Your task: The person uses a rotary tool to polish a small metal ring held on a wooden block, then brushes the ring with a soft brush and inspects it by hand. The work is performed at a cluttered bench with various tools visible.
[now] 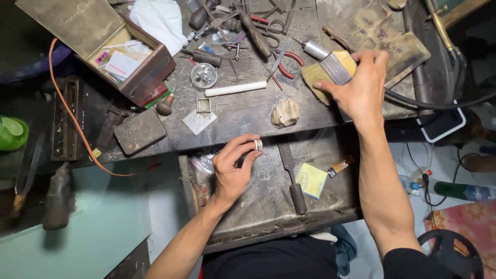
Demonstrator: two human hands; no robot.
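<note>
Silver and small, the shiny metal ring [258, 145] sits pinched in our left hand [231, 168] fingertips above the pull-out metal tray [258, 201]: light, rigid, likely slippery, best held by its rim. Our right hand [361, 88] clasps the flat wooden-handled paintbrush [330, 70] on the scarred, tool-strewn dark workbench [243, 111]; cramped, dim room.

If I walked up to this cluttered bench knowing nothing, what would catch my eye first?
Probably the two bare arms reaching in: the left hand pinches a small silvery ring over the open metal drawer, while the right hand grips a wide flat paintbrush on the dark workbench. Next comes the jumble of pliers and hand tools at the top, beside an open box at the upper left.
</note>
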